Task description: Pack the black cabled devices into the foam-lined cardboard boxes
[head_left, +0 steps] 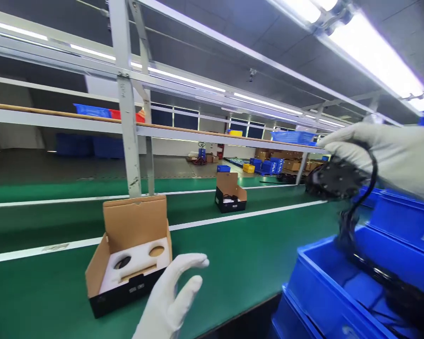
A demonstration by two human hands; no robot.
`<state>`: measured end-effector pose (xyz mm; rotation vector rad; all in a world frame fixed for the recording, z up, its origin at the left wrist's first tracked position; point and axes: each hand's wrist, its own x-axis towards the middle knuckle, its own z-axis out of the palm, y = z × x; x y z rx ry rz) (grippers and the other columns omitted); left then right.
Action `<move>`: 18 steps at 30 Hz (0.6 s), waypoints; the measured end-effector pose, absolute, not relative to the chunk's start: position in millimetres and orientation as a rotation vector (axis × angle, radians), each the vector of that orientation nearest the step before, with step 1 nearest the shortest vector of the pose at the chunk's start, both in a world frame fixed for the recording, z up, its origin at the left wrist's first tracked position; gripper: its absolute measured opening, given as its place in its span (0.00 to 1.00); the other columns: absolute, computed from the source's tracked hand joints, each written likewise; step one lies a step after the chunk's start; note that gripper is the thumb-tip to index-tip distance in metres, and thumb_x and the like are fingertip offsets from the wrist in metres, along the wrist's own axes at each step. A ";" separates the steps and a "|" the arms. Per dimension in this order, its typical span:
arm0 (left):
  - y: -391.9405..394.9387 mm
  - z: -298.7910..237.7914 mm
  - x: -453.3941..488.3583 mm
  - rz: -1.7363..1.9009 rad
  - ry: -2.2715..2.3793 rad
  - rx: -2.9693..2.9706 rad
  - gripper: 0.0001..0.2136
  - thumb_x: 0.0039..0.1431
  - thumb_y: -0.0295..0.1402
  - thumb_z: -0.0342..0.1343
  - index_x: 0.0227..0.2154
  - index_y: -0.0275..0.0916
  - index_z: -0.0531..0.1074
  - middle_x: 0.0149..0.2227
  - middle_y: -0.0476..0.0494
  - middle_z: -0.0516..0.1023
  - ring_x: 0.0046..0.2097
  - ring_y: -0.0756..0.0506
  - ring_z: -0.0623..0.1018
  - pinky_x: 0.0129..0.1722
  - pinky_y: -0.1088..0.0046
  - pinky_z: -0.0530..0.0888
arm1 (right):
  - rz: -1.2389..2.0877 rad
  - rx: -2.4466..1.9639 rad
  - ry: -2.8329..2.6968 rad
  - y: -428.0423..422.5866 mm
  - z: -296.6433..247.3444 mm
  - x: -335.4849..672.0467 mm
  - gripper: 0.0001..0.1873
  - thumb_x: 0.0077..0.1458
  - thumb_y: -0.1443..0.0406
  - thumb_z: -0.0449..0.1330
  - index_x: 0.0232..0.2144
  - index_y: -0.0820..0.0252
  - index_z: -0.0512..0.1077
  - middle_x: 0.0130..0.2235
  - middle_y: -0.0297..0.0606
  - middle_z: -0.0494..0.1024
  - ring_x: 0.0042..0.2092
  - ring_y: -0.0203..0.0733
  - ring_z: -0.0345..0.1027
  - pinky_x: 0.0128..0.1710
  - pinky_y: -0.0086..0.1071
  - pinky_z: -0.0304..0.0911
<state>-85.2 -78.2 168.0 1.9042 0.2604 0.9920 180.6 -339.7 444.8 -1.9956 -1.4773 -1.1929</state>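
My right hand (pixel 385 150), in a white glove, is raised at the right, its fingers closed on a black round device with a cable (pixel 341 179). The device is blurred, so its exact kind is unclear. Its black cable hangs down into a blue bin (pixel 335 278). At the lower middle is my left hand (pixel 173 294), also gloved, with thumb and fingers apart and nothing between them. Just left of it stands an open cardboard box (pixel 134 221). Inside lies a white foam insert (pixel 141 261) with two round holes and a slot; something dark shows in the left hole.
Farther along the green conveyor belt (pixel 233 254) stands another open box (pixel 229 200) with dark contents. More blue bins (pixel 406 216) are stacked at the right. A white metal post (pixel 129 136) and an overhead shelf (pixel 205 134) stand beyond the near boxes.
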 end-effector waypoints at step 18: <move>1.3 114.0 -33.7 0.694 0.064 1.055 0.43 0.39 0.60 0.71 0.57 0.44 0.70 0.61 0.37 0.70 0.66 0.27 0.65 0.68 0.44 0.60 | 0.803 -1.590 -1.594 -65.2 262.9 103.8 0.25 0.57 0.38 0.56 0.43 0.45 0.77 0.29 0.35 0.78 0.27 0.46 0.73 0.26 0.37 0.72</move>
